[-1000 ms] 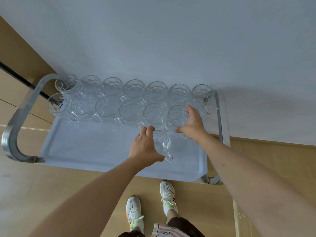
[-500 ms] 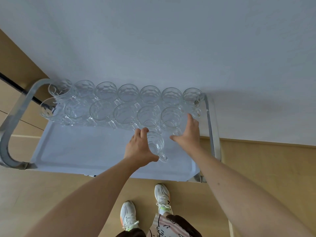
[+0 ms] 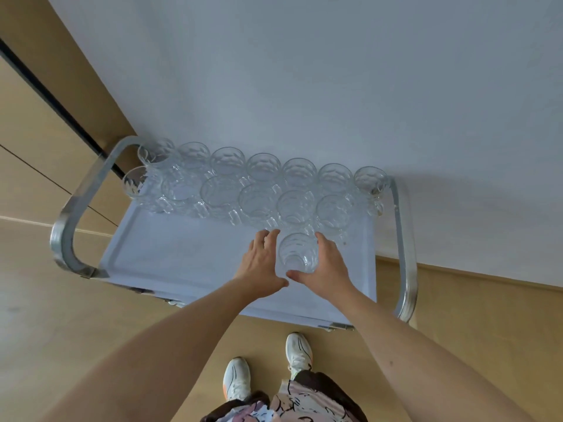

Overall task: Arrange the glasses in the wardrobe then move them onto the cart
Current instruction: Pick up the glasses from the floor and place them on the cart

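A clear faceted glass mug (image 3: 297,252) stands alone on the white cart tray (image 3: 182,254), in front of two rows of several identical glass mugs (image 3: 259,184) along the tray's far edge. My left hand (image 3: 262,263) presses against the mug's left side with fingers stretched forward. My right hand (image 3: 327,266) cups its right side. Both thumbs meet at the near side of the mug, and its handle is hidden.
The cart has a curved metal handle on the left (image 3: 70,226) and another on the right (image 3: 405,254). It stands against a white wall (image 3: 335,86) on a wooden floor. A wooden panel (image 3: 45,102) is at the left. My shoes (image 3: 268,370) are just before the cart.
My right hand left the mug in the second row and came down onto the right side of the lone mug. My left hand stayed on that mug.
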